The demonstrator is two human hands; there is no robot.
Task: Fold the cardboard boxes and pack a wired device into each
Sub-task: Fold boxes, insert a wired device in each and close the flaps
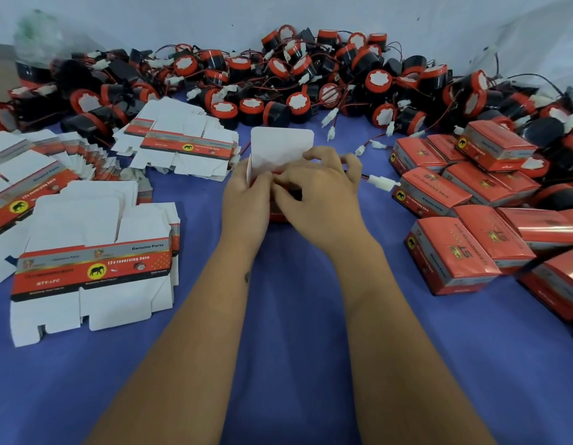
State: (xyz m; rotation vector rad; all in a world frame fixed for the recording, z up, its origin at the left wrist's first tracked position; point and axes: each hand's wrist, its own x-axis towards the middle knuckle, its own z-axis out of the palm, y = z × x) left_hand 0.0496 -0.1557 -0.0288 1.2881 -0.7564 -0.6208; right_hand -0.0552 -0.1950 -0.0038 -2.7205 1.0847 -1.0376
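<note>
Now we are gripping the small red cardboard box [275,200] with both hands [246,194], its white lid flap [280,147] standing open beyond our right hand [314,191], its white wire plug [379,183] trailing right.

Blue-covered desk against a pale wall

A blue cloth [294,316] covers the desk; a plain whitish wall [214,14] rises along its far edge.

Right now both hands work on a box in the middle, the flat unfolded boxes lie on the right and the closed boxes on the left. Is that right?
Not quite: the sides are swapped. The head view shows the flat unfolded boxes on the left and the closed boxes on the right. Both hands, left hand and right hand, do work on the box.
</note>
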